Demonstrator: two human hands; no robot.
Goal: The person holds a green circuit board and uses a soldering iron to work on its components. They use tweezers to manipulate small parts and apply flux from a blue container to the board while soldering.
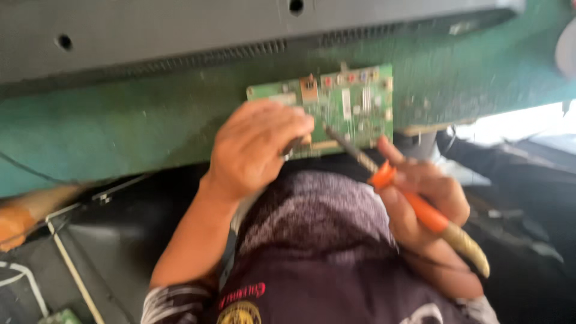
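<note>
A green circuit board [354,102] lies on a green table [120,126] near its front edge. My left hand [255,147] rests on the board's near left part, fingers curled over something small and dark that I cannot make out. My right hand [423,207] grips a soldering iron [414,207] by its orange handle. The iron's metal tip points up-left and touches the board near its lower middle. The picture is blurred.
A large dark grey device casing [180,36] with vent slots lies across the far side of the table. Below the table edge are my dark patterned shirt [318,240], a brown object [30,210] at the left and dark clutter at the right.
</note>
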